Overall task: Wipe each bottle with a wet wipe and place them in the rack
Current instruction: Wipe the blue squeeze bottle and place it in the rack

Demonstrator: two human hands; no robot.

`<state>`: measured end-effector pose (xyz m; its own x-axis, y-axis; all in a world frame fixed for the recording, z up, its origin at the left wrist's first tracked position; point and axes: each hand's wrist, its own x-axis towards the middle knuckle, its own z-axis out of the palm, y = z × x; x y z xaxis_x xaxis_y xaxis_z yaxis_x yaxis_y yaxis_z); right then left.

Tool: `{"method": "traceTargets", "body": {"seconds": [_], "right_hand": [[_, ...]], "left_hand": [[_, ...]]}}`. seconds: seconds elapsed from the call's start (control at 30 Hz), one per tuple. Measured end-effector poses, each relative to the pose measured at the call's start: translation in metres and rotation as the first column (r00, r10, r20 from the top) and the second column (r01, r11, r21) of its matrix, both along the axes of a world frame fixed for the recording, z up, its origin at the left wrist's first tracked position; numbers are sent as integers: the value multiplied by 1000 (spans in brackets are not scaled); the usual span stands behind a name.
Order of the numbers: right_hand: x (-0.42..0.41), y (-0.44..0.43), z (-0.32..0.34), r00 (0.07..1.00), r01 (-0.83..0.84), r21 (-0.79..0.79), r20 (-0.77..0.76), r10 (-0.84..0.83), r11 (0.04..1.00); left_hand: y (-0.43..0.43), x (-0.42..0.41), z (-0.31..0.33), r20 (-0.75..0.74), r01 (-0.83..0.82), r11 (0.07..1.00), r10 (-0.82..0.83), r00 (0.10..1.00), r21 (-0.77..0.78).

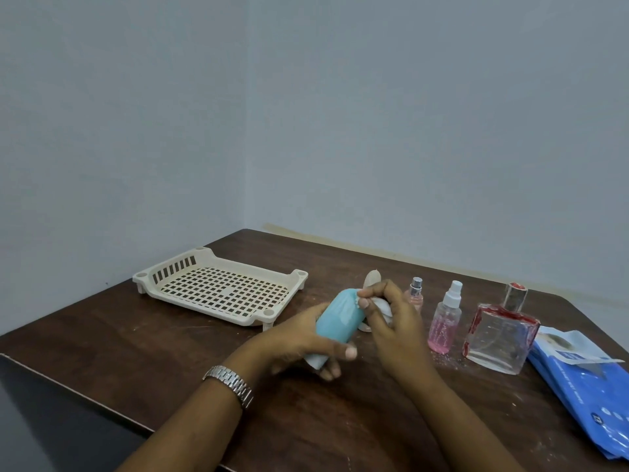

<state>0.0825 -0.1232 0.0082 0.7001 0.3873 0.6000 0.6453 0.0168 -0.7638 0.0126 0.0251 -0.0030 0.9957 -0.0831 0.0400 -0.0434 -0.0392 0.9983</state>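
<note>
Right now my left hand (292,342) grips the blue bottle (337,321), tilted toward one o'clock. My right hand (394,325) pinches the wipe (384,306) against its far end. The rack (218,287) sits at ten o'clock.

Beige bottle (372,279) mostly hidden — blue wipe pack (592,396) cut by edge.

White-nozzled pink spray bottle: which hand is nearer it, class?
Right. The right hand sits just left of the white-nozzled pink spray bottle; the left hand lies farther left.
</note>
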Motion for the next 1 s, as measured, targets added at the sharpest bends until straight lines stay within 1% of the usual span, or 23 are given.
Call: {"method": "traceTargets", "body": {"seconds": [0.1, 0.2, 0.37, 0.5, 0.67, 0.73, 0.8, 0.9, 0.93, 1.0], "right_hand": [[-1, 3, -5, 1000, -10, -23, -24, 10, 1000], [-2, 5, -9, 1000, 14, -70, 0, -14, 997], [1, 4, -11, 1000, 29, -77, 11, -29, 997], [0, 4, -11, 998, 50, -76, 42, -47, 996], [-1, 9, -9, 974, 171, -82, 167, -156, 982], [-4, 13, -6, 961, 205, -46, 200, -192, 978], [-8, 16, -4, 930, 224, -39, 307, -202, 974], [-10, 17, -6, 877, 234, -112, 453, -160, 966], [-8, 16, -7, 871, 237, -127, 468, -153, 963], [-5, 13, -5, 882, 247, -126, 440, -169, 961]], "left_hand": [[6, -7, -7, -5, -24, 993, 24, 1000, 117], [8, -8, -8, 1, -14, 993, 14, 1000, 121], [9, -6, -10, 6, -11, 991, 10, 1000, 133], [8, -5, -13, 38, -44, 993, 40, 998, 110], [5, -7, -13, 53, -75, 990, 69, 996, 117], [4, -8, -12, 58, -76, 989, 69, 996, 127], [2, -10, -10, 61, -79, 987, 71, 996, 139], [0, -13, -8, 59, -95, 981, 86, 995, 170], [-1, -13, -7, 58, -99, 979, 90, 994, 180], [-2, -13, -6, 56, -108, 973, 99, 994, 204]]}}
